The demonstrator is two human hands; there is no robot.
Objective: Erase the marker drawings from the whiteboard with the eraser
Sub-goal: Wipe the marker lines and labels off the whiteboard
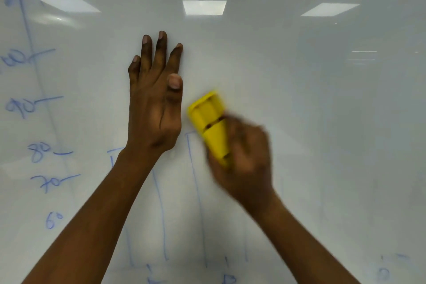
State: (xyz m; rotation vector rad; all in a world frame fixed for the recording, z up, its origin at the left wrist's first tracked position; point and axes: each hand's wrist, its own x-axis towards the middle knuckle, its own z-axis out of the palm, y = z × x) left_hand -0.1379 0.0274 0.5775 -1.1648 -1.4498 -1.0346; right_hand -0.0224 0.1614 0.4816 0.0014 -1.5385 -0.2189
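A white whiteboard fills the view. Blue marker drawings show a chart: a vertical axis with numbers at the left and tall bar outlines in the lower middle. My left hand lies flat against the board with straight fingers pointing up. Just right of it, my right hand grips a yellow eraser and holds it on the board at the top of a bar outline. The right hand is motion-blurred.
Ceiling lights reflect in the glossy board. Faint blue marks sit at the lower right corner. The board's right half carries only faint smears.
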